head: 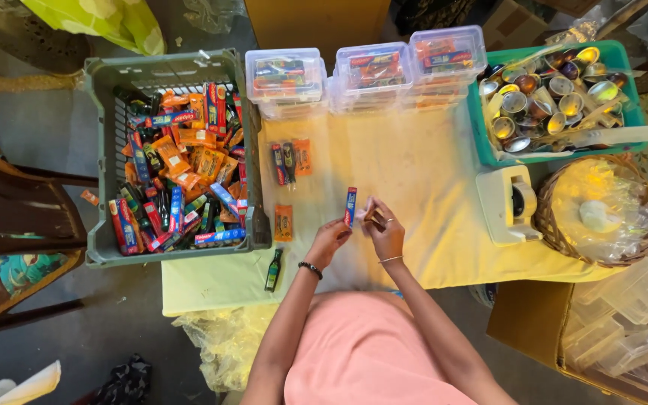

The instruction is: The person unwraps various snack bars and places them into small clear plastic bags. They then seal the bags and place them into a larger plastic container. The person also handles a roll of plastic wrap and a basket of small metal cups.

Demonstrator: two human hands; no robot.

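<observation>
hands: left hand point(329, 238) pinches small carton point(350, 207) upright; right hand point(385, 231) alongside.

Both arms reach forward — left hand point(329, 238) and right hand point(385, 234) pinched shut, nearly touching.

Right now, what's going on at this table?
A person in pink stands at a cloth-covered table. The left hand holds a small blue and red packet upright; the right hand pinches something small beside it. A grey crate of similar packets sits to the left, and clear lidded boxes line the far edge.
</observation>
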